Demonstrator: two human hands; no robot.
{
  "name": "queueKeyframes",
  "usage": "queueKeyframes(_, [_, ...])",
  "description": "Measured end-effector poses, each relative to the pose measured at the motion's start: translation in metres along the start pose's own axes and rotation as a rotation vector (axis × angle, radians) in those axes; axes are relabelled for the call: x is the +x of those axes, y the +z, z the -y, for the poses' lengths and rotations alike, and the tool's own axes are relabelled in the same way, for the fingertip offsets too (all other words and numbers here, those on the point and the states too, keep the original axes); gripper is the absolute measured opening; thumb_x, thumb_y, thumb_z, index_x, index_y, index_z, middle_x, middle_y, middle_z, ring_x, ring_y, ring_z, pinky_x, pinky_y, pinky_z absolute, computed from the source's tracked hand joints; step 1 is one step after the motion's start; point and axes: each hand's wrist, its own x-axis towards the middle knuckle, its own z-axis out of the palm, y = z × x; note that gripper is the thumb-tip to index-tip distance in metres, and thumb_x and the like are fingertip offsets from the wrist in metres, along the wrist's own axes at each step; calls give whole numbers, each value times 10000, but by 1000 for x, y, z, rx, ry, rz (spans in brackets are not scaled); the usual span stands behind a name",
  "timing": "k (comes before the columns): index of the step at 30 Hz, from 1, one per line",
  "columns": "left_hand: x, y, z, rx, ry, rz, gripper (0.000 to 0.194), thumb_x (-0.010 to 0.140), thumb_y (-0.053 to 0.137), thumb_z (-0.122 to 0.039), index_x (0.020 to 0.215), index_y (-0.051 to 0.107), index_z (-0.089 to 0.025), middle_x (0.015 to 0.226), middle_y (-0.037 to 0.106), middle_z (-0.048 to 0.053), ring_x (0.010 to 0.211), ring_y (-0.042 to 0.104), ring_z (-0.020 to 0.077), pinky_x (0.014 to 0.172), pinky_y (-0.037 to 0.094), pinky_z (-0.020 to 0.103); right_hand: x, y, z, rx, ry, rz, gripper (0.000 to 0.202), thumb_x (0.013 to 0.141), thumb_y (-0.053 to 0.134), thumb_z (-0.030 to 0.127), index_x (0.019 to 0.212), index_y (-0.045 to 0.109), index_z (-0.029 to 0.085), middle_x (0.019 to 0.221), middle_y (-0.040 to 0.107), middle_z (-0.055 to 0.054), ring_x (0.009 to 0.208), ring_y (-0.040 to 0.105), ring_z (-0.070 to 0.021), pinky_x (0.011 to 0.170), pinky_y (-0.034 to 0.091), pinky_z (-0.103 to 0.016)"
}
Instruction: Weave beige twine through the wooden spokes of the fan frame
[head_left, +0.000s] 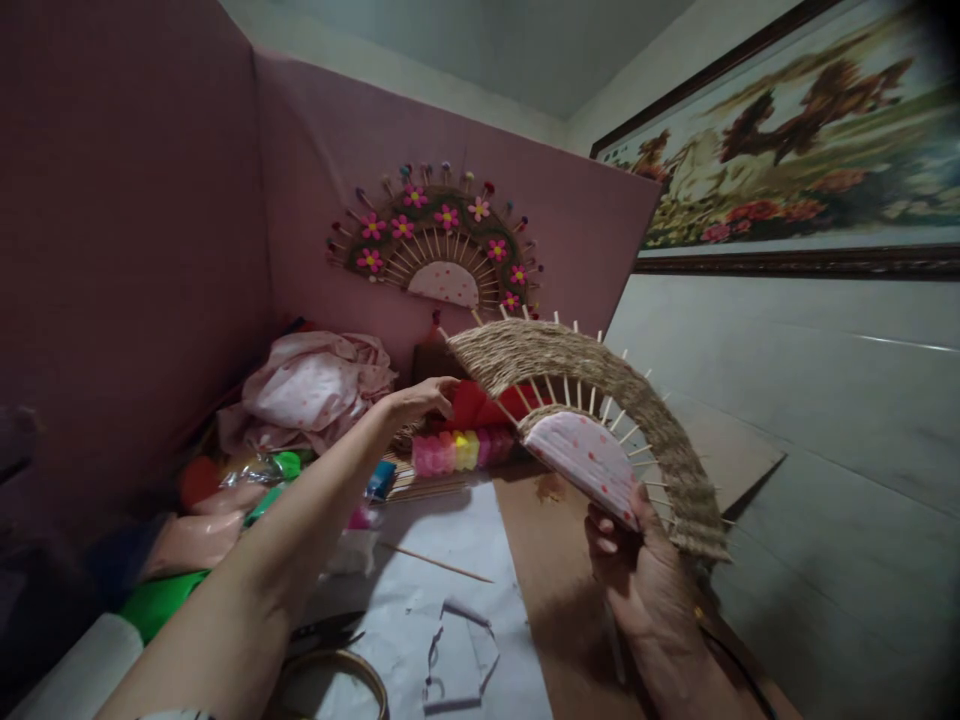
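My right hand [649, 565] is closed around the lower edge of a handmade fan [592, 460], which is tilted down to the right. The fan has a half-round base covered in white cloth with red dots, thin wooden sticks spreading out from it, and a wide band of woven twine [555, 350] across them. Stick tips poke out past the band. At the back of the table my left hand [429, 398] reaches out, its fingers bent a little and apart. Nearest to it are a red item [472, 405] and a row of pink and yellow flower-shaped pieces [461, 452].
A finished-looking fan with pink flowers [446, 215] is fixed to the pink board [600, 215]. Dotted cloth [315, 385] and bagged coloured material [199, 540] lie left. On white paper [450, 520] are a thin stick [439, 563], scissors [330, 630] and a tape roll [367, 670].
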Motion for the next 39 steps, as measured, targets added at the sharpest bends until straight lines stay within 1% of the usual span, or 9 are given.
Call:
queueKeyframes(2, [-6, 9, 5, 136, -37, 141, 389, 476, 667, -126, 864, 692, -131, 715, 662, 26, 645, 588, 152, 621, 468, 262, 1, 0, 7, 11, -55, -10, 347, 622, 736, 381, 868, 581, 192, 646, 568, 42, 438, 439, -39, 316, 327, -118])
queueKeyframes(7, [-16, 41, 26, 371, 4, 3, 303, 642, 619, -307, 854, 716, -113, 642, 645, 19, 599, 566, 150, 572, 417, 237, 1, -1, 15, 7, -123, 16, 285, 664, 709, 362, 854, 566, 205, 602, 530, 58, 418, 416, -38, 309, 319, -122])
queueKeyframes(12, [-37, 55, 31, 596, 95, -73, 214, 688, 596, -243, 849, 736, -241, 806, 699, 45, 793, 592, 208, 691, 403, 272, 5, -4, 10, 46, -82, -39, 316, 647, 725, 357, 857, 562, 186, 651, 563, 49, 427, 435, -26, 317, 338, -105])
queueKeyframes(17, [-52, 60, 26, 988, 312, 64, 297, 754, 495, -163, 911, 715, -286, 977, 683, 49, 904, 594, 203, 779, 396, 289, 8, -6, 8, 84, -93, -47, 317, 632, 741, 326, 851, 575, 169, 650, 579, 39, 440, 463, -34, 322, 358, -105])
queueKeyframes(21, [-53, 61, 23, 1058, 288, 46, 280, 774, 496, -208, 952, 700, -280, 981, 677, 57, 896, 600, 202, 772, 403, 288, 8, -5, 6, 77, -75, -37, 320, 638, 734, 335, 868, 584, 171, 663, 582, 38, 433, 454, -30, 324, 364, -110])
queueKeyframes(28, [-29, 60, 21, 1061, 29, -208, 276, 777, 508, -395, 909, 699, -247, 890, 690, 98, 845, 624, 248, 678, 420, 303, 8, -6, 2, 101, -58, 13, 305, 652, 724, 317, 894, 585, 194, 748, 602, 36, 453, 465, -27, 318, 353, -103])
queueKeyframes(32, [-14, 53, 21, 1015, -150, -391, 267, 781, 501, -315, 947, 670, -194, 867, 684, 134, 805, 636, 254, 635, 426, 299, 5, -5, 1, 105, -52, 21, 294, 642, 731, 304, 876, 591, 195, 739, 613, 37, 451, 470, -31, 318, 354, -104])
queueKeyframes(35, [-14, 47, 19, 976, -166, -450, 298, 748, 554, -308, 1007, 630, -181, 934, 666, 119, 859, 622, 234, 684, 438, 282, 4, -4, -1, 83, -7, -4, 318, 624, 743, 319, 875, 596, 189, 711, 619, 34, 441, 476, -34, 314, 347, -103])
queueKeyframes(39, [-27, 40, 8, 950, -145, -533, 515, 719, 592, -286, 1201, 507, -124, 1143, 559, 165, 1067, 523, 265, 847, 418, 328, 4, -3, -6, 46, 6, 15, 347, 621, 743, 355, 887, 606, 179, 685, 629, 24, 441, 489, -37, 332, 357, -108])
